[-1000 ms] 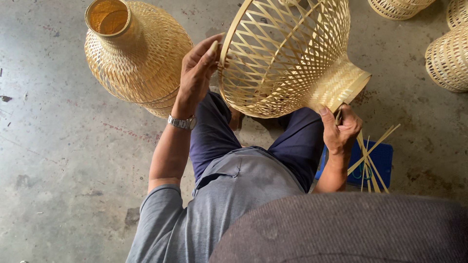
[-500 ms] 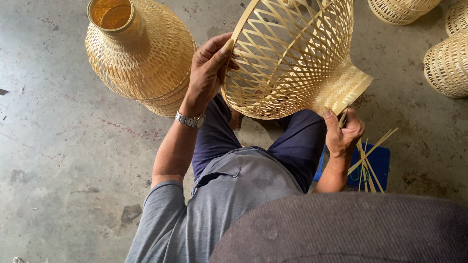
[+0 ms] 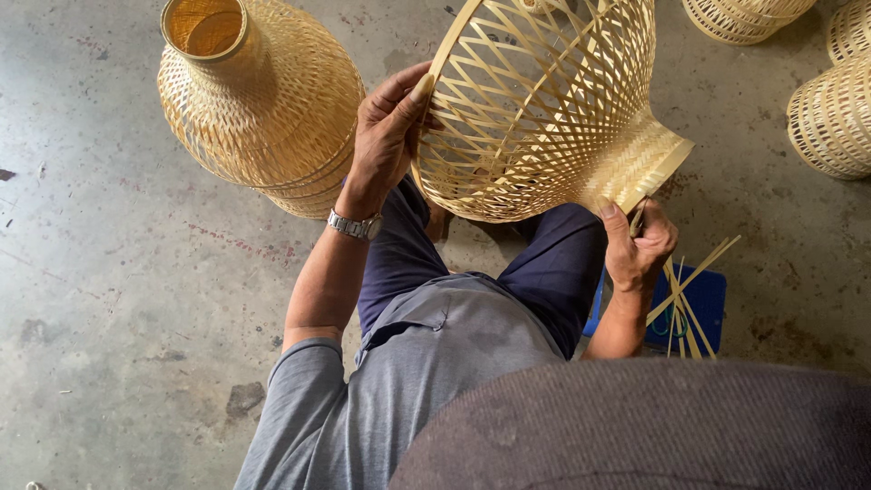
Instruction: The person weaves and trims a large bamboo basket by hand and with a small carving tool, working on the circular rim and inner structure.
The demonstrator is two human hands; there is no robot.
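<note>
A woven bamboo lampshade frame (image 3: 544, 100) with open lattice sides lies tilted over my knees. My left hand (image 3: 386, 136) grips its wide rim at the left, thumb along the edge. My right hand (image 3: 635, 245) sits at the narrow flared neck (image 3: 640, 159), thumb pressed on it, and appears to hold a small tool or strip. Loose bamboo strips (image 3: 685, 290) fan out below that hand over a blue stool (image 3: 699, 304).
A finished woven bamboo shade (image 3: 259, 100) stands on the concrete floor (image 3: 118, 299) to my left. More woven shades lie at the top right (image 3: 739, 14) and right edge (image 3: 830, 113). My hat brim (image 3: 635, 426) fills the lower right.
The frame has been turned and shifted slightly right. My left hand has slid further onto the rim. My right hand stays at the neck.
</note>
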